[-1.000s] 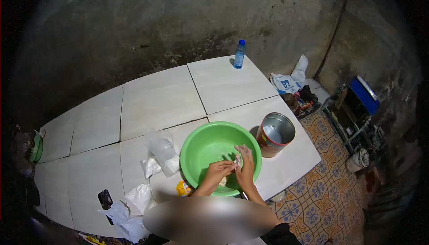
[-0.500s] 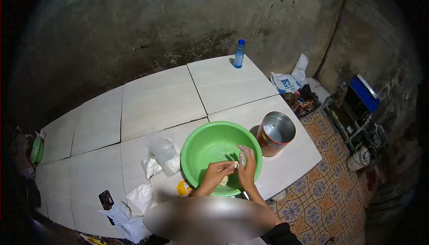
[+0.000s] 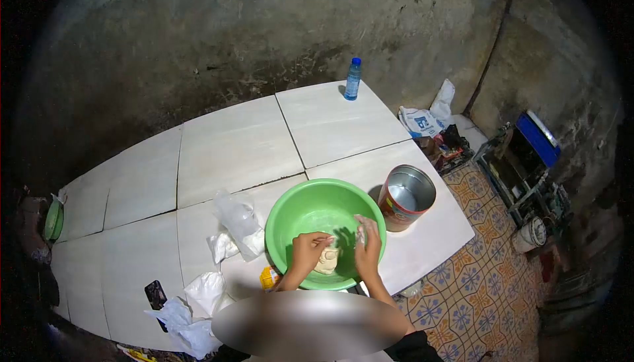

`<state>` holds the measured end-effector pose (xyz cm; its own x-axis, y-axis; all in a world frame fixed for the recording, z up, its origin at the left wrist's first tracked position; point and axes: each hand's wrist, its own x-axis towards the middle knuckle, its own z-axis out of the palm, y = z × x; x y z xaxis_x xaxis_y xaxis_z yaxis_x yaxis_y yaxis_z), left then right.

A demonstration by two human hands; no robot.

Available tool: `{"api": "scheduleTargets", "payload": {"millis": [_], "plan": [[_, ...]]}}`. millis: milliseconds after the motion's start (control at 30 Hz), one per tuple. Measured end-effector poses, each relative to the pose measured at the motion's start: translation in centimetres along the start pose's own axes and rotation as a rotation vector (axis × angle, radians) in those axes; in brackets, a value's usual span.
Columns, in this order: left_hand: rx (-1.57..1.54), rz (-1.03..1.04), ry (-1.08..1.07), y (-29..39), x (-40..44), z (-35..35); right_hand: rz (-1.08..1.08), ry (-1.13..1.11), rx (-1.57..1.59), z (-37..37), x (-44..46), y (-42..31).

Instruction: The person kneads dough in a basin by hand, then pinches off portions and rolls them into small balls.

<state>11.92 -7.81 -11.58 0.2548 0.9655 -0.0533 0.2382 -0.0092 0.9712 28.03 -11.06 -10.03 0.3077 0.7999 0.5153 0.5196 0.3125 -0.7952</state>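
My left hand (image 3: 309,250) is at the pale, rounded lump of dough (image 3: 326,263) low in the round green plastic basin (image 3: 288,220), fingertips bunched, can't tell if they pinch any. My whitened right hand (image 3: 368,246) is apart, fingers loosely spread, gripping nothing visible; open-topped red cylindrical metal tin (image 3: 395,217) stands just beside the basin.

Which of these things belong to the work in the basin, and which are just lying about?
In the job, it seems: left hand, right hand, green plastic basin, dough lump; probably white-filled plastic bags.

Seemingly just lying about: phone, blue-capped bottle, white bucket.
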Motion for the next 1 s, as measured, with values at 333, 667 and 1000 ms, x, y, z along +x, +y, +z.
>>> {"api": "scheduleTargets", "payload": {"millis": [333,667,1000], "plan": [[0.541,0.423,-0.227,-1.5,-0.8,-0.8,0.078,-0.01,0.024,-1.1,-0.2,1.0],[0.563,0.424,-0.271,-2.1,0.8,-0.1,0.074,-0.12,0.051,-1.3,0.1,0.7],[-0.171,0.062,-0.037,-0.8,0.7,-1.3,0.043,-0.434,0.136,0.0,-0.4,-0.5]]}}
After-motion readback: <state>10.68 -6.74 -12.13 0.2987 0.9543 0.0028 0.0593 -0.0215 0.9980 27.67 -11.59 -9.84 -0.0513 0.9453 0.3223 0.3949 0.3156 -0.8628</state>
